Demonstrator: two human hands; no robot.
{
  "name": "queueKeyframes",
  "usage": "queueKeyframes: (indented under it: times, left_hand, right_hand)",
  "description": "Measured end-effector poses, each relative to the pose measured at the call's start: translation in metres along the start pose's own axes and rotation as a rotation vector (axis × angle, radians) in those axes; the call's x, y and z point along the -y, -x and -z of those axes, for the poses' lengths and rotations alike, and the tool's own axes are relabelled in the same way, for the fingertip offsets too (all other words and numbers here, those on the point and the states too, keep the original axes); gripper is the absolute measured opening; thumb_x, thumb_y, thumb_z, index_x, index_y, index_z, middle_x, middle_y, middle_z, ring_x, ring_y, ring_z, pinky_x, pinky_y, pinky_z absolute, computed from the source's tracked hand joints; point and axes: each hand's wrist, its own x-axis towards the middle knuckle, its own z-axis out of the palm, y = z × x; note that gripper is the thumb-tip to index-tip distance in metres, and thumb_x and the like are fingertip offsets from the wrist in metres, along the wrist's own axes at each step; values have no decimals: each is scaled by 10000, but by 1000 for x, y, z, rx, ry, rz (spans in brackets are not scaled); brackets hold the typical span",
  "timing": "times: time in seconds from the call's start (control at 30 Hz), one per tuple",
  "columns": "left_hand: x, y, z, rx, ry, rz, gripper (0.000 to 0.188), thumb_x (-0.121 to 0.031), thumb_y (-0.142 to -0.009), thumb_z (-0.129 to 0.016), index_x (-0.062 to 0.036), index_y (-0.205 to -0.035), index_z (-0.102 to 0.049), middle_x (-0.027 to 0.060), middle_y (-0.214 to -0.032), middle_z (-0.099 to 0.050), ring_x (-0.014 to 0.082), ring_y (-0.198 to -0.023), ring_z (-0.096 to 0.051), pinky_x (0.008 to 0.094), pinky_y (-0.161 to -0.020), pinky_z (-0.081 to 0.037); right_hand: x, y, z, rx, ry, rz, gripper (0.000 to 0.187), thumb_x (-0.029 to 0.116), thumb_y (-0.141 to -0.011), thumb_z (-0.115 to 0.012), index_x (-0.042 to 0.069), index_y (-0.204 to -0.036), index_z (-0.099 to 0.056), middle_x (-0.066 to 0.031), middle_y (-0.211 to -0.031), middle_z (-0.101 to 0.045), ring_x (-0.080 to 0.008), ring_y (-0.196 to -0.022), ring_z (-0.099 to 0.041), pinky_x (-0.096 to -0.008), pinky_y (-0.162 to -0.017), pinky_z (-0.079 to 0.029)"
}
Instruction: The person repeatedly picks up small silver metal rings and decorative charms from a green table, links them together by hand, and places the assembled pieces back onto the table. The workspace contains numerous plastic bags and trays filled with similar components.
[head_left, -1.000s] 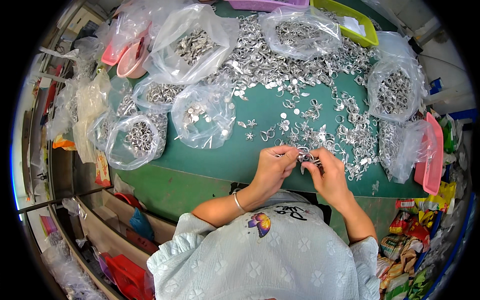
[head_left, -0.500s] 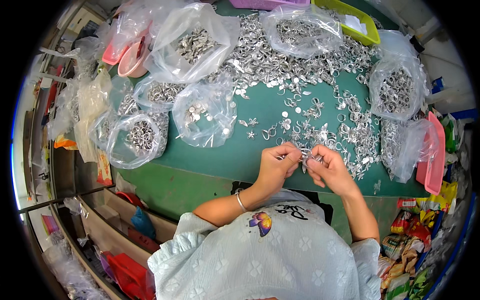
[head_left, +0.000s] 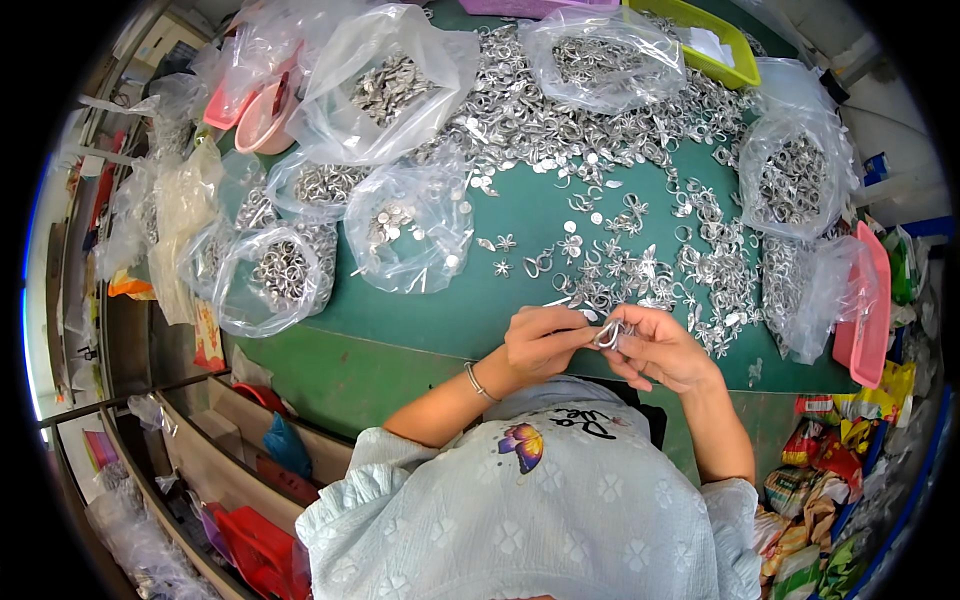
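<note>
At the near edge of the green table (head_left: 430, 325), my two hands meet over a small silver ring (head_left: 608, 334). My right hand (head_left: 665, 350) is closed, pinching the ring between thumb and fingers. From the other side my left hand (head_left: 545, 342) is closed too, its fingertips against the ring. A thin, pale piece shows by the left fingers, too small to name. Just beyond my hands lie loose silver rings (head_left: 595, 290) and flower-shaped pieces (head_left: 503, 268). A large heap of similar silver pieces (head_left: 620, 135) spreads farther back.
Clear plastic bags (head_left: 400, 285) of silver pieces stand on the left, with a bigger bag (head_left: 330, 110) behind. More bags (head_left: 795, 190) and a pink tray (head_left: 868, 310) line the right edge. A lime tray (head_left: 745, 65) sits at the back; a drawer unit (head_left: 215, 450) is lower left.
Both hands have come slightly nearer to me, away from the loose pieces. They have turned, so the ring between the fingers now shows more plainly.
</note>
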Motion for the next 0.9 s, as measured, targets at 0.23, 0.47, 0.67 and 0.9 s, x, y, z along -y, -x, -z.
queueKeyframes:
  times: [0.23, 0.47, 0.67, 0.9]
  left_hand:
    - [-7, -9, -5, -60, 777, 923, 71, -19, -821, -549, 47, -821, -573, 42, -740, -516, 70, -509, -429, 186, -425, -321]
    - [-17, -14, -2, 4, 734, 886, 87, -26, -804, -580, 45, -829, -536, 31, -710, -502, 72, -510, -440, 186, -426, -323]
    - [-10, -18, 8, 145, 497, 644, 68, -19, -788, -598, 33, -798, -555, 49, -731, -525, 78, -549, -470, 191, -453, -345]
    - [-26, -16, 3, 48, 548, 660, 74, -11, -743, -636, -3, -782, -574, 52, -740, -578, 100, -649, -531, 225, -566, -429]
  right_hand:
    - [-19, -4, -12, -451, 626, 397, 137, 37, -828, -537, -6, -946, -482, -61, -727, -521, -123, -565, -519, -227, -433, -406]
    - [-25, -9, -15, -594, 1182, 751, 171, -21, -768, -569, -18, -925, -501, -117, -755, -536, -189, -579, -536, -278, -475, -429]
    - [-14, -3, -23, -566, 1072, 661, 113, -38, -772, -545, -30, -880, -512, -96, -746, -527, -155, -571, -525, -259, -458, -415]
    - [-31, -6, -18, -440, 308, 476, 65, 39, -857, -466, -9, -900, -480, -87, -754, -554, -132, -519, -524, -228, -395, -426]
